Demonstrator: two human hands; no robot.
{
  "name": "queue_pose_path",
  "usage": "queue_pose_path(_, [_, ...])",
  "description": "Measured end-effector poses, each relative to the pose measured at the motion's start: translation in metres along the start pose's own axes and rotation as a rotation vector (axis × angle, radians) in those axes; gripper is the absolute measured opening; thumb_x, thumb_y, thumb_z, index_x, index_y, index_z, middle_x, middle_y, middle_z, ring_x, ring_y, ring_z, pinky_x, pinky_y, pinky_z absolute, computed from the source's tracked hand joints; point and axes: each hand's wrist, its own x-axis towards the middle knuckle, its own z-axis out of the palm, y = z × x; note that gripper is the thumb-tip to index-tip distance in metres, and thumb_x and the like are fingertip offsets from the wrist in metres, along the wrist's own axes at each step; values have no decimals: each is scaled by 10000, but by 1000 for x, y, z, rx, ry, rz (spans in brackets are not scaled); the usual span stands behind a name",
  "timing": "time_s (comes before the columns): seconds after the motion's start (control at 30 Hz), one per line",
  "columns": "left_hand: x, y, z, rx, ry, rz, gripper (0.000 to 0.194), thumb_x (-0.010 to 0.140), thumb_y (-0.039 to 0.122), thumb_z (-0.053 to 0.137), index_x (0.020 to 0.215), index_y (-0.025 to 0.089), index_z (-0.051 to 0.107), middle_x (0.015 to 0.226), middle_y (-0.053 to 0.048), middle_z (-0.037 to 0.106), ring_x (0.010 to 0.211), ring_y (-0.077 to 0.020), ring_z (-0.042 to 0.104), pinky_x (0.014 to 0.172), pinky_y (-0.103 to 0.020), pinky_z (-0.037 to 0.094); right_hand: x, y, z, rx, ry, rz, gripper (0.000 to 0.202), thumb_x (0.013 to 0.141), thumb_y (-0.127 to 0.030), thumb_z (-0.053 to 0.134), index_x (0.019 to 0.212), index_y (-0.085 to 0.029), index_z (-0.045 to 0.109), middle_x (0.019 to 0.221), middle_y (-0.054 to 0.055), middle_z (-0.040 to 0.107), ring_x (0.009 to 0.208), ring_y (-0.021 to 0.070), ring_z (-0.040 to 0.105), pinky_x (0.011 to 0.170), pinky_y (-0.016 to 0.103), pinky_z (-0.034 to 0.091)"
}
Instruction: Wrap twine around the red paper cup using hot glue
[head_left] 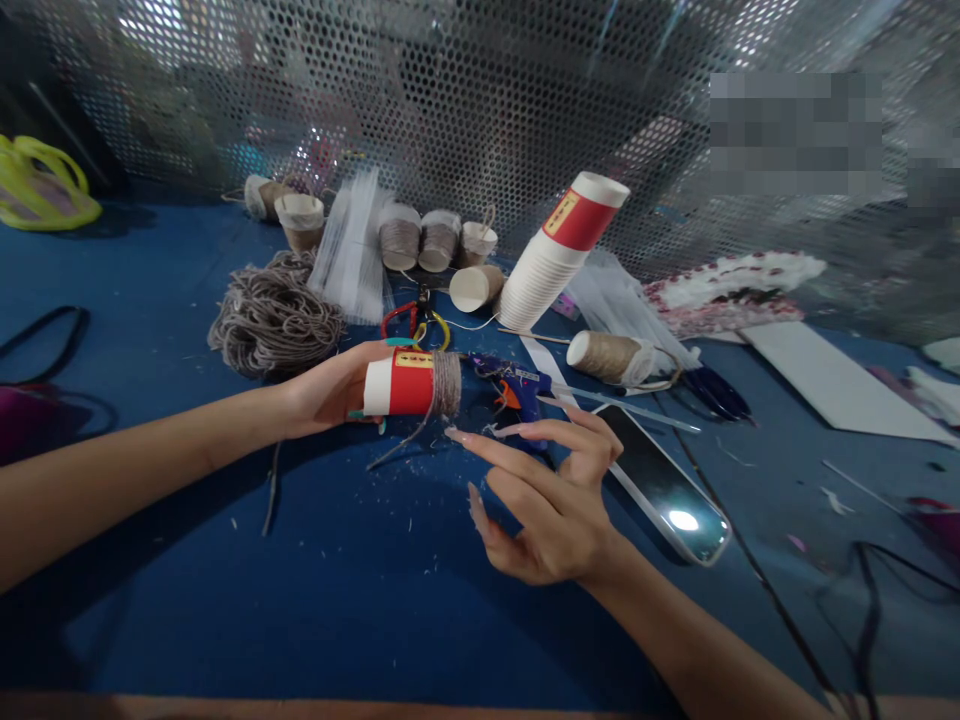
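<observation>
My left hand [330,388] is wrapped round a red and white paper cup [401,384] lying on its side. Grey-brown cord [447,383] winds round the cup's right end, and a loose tail of it hangs toward the table. Close by, my right hand [551,490] has its fingers apart, the index fingertip just below the wound cord, holding nothing I can see. Behind those fingers lies a blue hot glue gun [517,380] with an orange trigger and a clear glue stick. Red and yellow handled scissors [417,322] rest behind the cup.
A skein of grey cord [274,315] lies at the left, near clear plastic strips [352,245]. A leaning stack of paper cups [551,265], several cord-wrapped cups [400,240] and a phone [667,485] occupy the blue table [315,620]. Perforated metal mesh [465,90] stands behind.
</observation>
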Motion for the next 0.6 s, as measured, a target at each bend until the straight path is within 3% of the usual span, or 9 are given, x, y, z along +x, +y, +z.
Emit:
queue_pose_path(0.23, [2,-1,-6,55,31,-7,342,820,523,580,957,221,664,877,-63,724,768,-218,659,527,-244,481,4,-1,2,-17,-130,13,36,813,-270,568,795,-240,562,1159,-76,726,1194,281,462,1099,527,239])
queue_pose_path(0.47, [1,1,-6,41,88,-2,290,790,488,603,889,220,650,743,-38,678,623,-174,602,463,-227,449,2,2,3,1,-118,20,27,775,-256,595,774,-235,578,1082,-78,746,1100,260,505,1055,499,255])
queue_pose_path(0.6, [2,0,-6,51,76,-6,291,787,483,607,912,224,651,782,-38,693,651,-181,623,467,-225,456,1,3,3,56,-124,3,37,755,-245,613,740,-235,580,1032,-83,753,1086,248,501,1037,482,283])
